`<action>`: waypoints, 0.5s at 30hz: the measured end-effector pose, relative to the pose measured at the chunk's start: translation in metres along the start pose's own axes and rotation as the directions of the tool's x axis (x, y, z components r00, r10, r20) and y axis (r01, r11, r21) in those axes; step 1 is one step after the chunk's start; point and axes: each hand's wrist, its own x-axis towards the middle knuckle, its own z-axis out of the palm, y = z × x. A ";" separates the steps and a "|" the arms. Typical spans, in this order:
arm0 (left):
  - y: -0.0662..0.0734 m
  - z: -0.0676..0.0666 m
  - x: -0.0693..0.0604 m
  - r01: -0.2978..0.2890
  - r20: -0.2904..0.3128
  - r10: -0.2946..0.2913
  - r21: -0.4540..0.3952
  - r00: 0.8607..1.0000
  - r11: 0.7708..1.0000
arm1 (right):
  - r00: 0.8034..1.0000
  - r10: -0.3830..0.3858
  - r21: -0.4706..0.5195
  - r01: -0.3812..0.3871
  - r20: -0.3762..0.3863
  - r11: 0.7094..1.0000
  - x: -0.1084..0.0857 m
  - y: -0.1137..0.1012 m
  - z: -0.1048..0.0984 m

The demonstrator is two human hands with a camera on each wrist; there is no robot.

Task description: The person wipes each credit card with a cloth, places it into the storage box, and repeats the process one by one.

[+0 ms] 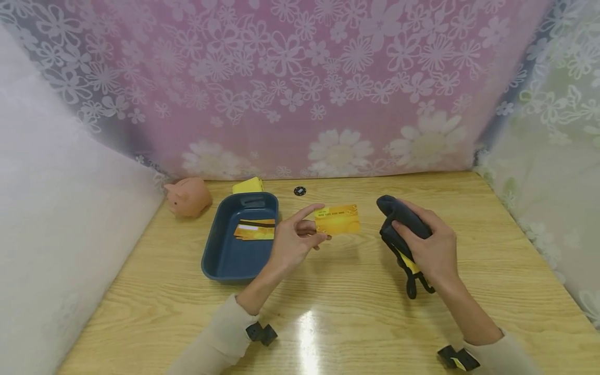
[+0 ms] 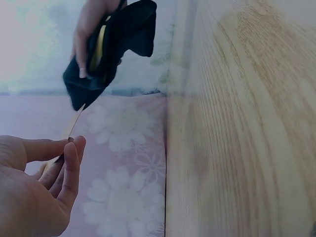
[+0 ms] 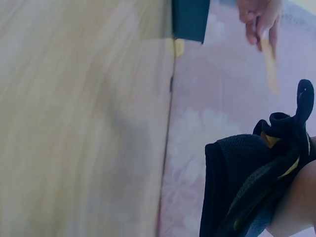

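Observation:
My left hand (image 1: 291,240) pinches an orange-yellow bank card (image 1: 339,221) between thumb and fingers, above the table's middle. The card's printed face shows in the head view; it appears nearly edge-on in the left wrist view. To its right, my right hand (image 1: 433,247) grips a dark fabric pouch (image 1: 389,205) with a black loop hanging down. Something yellow (image 1: 409,262) shows through an opening in the pouch; its kind is unclear. In the head view a gap separates card and pouch.
Left of my hands sits a dark blue tray (image 1: 229,260) with several similar cards (image 1: 257,233) in it. A piggy bank (image 1: 189,198), a yellow object (image 1: 248,186) and a black poker chip (image 1: 300,191) stand or lie toward the back of the wooden table. Flowered cloth hangs behind.

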 end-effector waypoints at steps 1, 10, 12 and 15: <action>0.000 0.000 0.000 0.000 0.001 0.000 0.001 1.000 1.000 | 1.000 -0.018 0.018 0.018 0.012 1.000 -0.001 -0.003 0.002; -0.001 0.005 0.001 -0.008 0.001 0.008 0.027 1.000 1.000 | 0.964 -0.233 0.135 0.216 0.124 0.967 -0.017 -0.034 0.038; -0.001 0.006 0.001 -0.011 0.005 0.011 0.031 1.000 0.999 | 0.951 -0.270 0.147 0.249 0.147 0.957 -0.020 -0.037 0.047; 0.000 0.006 0.002 -0.016 0.014 0.015 0.038 1.000 0.999 | 0.936 -0.304 0.156 0.279 0.176 0.948 -0.023 -0.041 0.059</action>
